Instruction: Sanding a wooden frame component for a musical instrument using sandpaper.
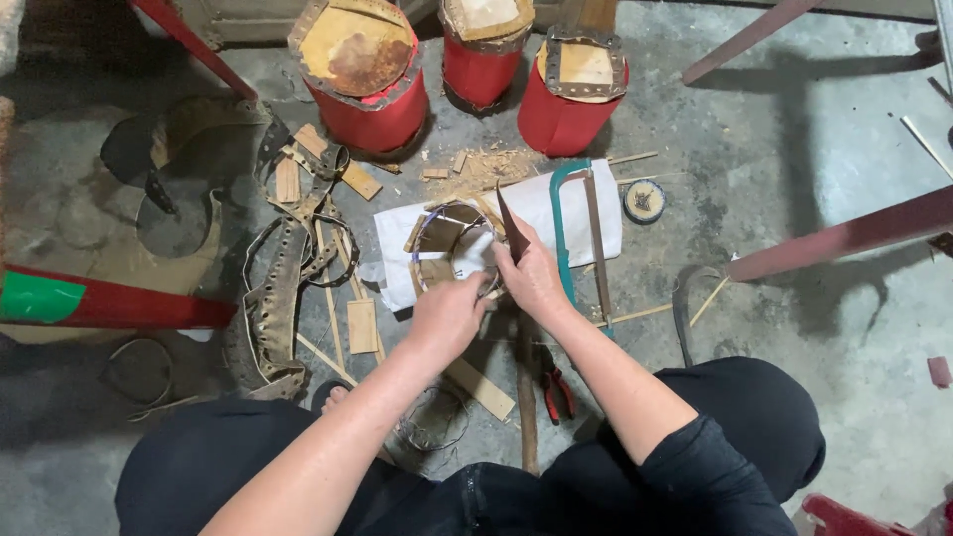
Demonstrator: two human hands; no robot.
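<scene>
The left hand grips the near edge of a bamboo ring frame lying on a white sheet on the floor; the right hand is closed around a dark blade just right of the frame. If the blade slips, it could likely nick the left fingers or split the thin ring.
</scene>
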